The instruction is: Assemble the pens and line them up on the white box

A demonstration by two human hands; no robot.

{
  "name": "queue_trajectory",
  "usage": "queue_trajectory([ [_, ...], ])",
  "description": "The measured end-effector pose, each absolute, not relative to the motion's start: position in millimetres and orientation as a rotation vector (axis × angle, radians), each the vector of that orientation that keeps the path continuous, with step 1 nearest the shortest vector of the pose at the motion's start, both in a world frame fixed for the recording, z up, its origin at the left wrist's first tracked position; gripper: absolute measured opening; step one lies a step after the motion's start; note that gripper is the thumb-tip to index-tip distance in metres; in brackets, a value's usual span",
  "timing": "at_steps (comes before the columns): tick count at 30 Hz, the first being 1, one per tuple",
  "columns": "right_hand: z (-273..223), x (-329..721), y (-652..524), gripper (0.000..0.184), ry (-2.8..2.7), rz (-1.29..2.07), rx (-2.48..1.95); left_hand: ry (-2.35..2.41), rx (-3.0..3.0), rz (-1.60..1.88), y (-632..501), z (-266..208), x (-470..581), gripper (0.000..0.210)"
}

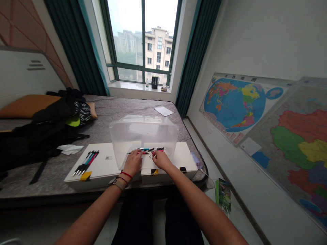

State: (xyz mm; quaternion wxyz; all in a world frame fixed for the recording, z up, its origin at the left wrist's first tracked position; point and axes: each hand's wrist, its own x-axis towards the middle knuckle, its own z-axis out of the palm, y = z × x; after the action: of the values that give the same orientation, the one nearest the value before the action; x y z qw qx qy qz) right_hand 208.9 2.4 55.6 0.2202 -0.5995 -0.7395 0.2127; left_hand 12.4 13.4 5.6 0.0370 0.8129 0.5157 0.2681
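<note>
My left hand (134, 161), with a red bracelet and a watch at the wrist, is closed around a red pen (145, 153) whose end sticks out toward the right. My right hand (162, 160) faces it a short gap away, fingers pinched together; what they hold is too small to make out. Just beyond both hands lie several loose pens and pen parts (151, 149) in teal, black and red. They rest in front of a clear plastic bin (144, 131). Several assembled pens (86, 163) lie side by side on the left white box (102, 170).
A second white box (185, 153) lies under my right hand's side. Black clothing or bags (30, 136) cover the bed's left. Papers lie on the grey mattress (102, 109). Maps (235, 105) hang on the right wall, and a green bag (223, 195) stands on the floor.
</note>
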Motion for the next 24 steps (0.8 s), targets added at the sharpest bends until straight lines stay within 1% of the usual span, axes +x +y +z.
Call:
queue_trajectory([
  [5, 29, 206, 16, 0.010, -1.991, 0.615, -1.644, 1.629, 2.488, 0.779, 24, 2, 12, 0.030],
  [10, 16, 208, 22, 0.009, -1.880, 0.636, -1.624, 1.601, 2.524, 0.761, 30, 4, 10, 0.023],
  [16, 9, 205, 25, 0.024, -1.847, 0.652, -1.501, 1.557, 2.515, 0.857, 29, 3, 10, 0.024],
  [24, 4, 199, 19, 0.019, -1.827, 0.677, -1.376, 1.431, 2.466, 0.915, 26, -7, 10, 0.023],
])
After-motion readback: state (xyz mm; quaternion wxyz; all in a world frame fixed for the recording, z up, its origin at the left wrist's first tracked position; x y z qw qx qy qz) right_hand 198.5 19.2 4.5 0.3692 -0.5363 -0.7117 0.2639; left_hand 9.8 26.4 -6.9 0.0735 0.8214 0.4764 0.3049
